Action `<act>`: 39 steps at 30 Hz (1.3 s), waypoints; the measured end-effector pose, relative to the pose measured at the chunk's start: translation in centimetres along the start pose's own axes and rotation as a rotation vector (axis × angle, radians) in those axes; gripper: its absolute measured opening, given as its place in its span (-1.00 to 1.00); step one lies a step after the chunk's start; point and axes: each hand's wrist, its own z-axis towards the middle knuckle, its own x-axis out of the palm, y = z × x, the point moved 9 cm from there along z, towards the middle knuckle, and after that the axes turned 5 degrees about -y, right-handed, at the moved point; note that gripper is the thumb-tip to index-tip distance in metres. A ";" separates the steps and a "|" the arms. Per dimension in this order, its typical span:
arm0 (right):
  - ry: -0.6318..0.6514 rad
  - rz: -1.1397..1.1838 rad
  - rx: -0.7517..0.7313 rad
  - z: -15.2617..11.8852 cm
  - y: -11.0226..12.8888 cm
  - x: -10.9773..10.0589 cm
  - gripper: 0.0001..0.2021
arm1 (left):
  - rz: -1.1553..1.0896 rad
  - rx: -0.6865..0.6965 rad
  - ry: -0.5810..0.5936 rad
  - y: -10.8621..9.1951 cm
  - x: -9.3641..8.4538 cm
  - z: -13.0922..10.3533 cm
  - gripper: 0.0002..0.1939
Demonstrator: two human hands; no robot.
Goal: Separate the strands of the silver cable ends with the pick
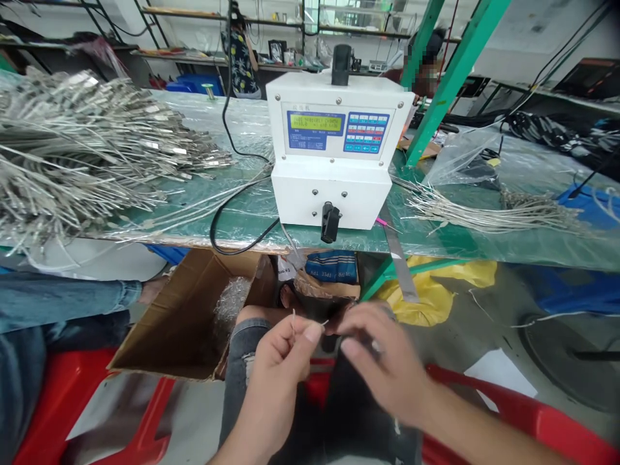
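Above my lap, my left hand [285, 361] is closed in a pinch on a thin wire [325, 323]. One short pale end sticks out past the thumb, and another thin piece stands up by the index finger. Just to the right, my right hand [382, 361] is bent toward the wire and smeared by motion. Whether it holds anything does not show. Ahead on the bench stands a white machine [334, 184] with a lit display, a keypad and a black clamp-like head [330, 221] on its front.
Big heaps of silvery cables [87, 142] cover the bench's left side; a smaller bundle [484, 210] lies right of the machine. A steel ruler [400, 265] juts over the edge. Below are an open cardboard box [179, 316] and yellow bag [426, 297]. Another person's leg [62, 303] is at left.
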 end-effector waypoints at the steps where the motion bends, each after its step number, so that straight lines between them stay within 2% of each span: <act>1: 0.075 0.087 0.103 -0.7 -0.8 1.9 -0.89 | -0.068 -0.026 -0.001 -0.1 0.2 0.2 -0.68; 3: 0.205 0.234 0.210 -2.4 -1.4 5.6 -0.79 | -0.196 -0.062 -0.002 -0.4 0.7 0.5 -0.72; 4: 0.212 0.274 0.243 -3.1 -1.6 6.9 -0.78 | -0.258 -0.072 -0.003 -0.6 0.9 0.6 -0.73; 6: 0.183 0.326 0.337 -3.9 -2.3 8.6 -0.78 | -0.372 -0.068 -0.010 -1.2 1.1 0.9 -0.76; 8: 0.124 0.371 0.412 -4.2 -2.9 9.2 -0.69 | -0.447 -0.039 0.002 -1.8 1.1 1.0 -0.73; 12: 0.077 0.378 0.411 -3.6 -2.8 8.9 -0.57 | -0.420 -0.002 0.021 -2.1 0.7 1.0 -0.73; 16: 0.133 0.375 0.446 -4.0 -3.3 9.0 -0.55 | -0.317 0.069 -0.010 -2.0 -0.3 1.2 -0.84; 20: 0.189 0.389 0.495 -5.1 -3.7 9.5 -0.52 | -0.247 0.117 -0.073 -2.3 -1.3 1.5 -0.84; 25: 0.135 0.424 0.543 -5.8 -3.6 9.5 -0.46 | -0.220 0.172 -0.152 -3.0 -2.5 1.9 -0.81; 30: 0.079 0.264 0.437 -5.7 -3.3 8.8 -0.50 | -0.151 0.264 -0.225 -4.0 -3.8 1.9 -0.80; 34: 0.048 0.184 0.346 -5.5 -2.9 8.0 -0.55 | -0.126 0.310 -0.225 -4.5 -4.1 1.9 -0.83; 39: 0.067 0.198 0.392 -5.5 -2.8 7.5 -0.59 | -0.098 0.337 -0.213 -5.0 -3.9 1.7 -0.85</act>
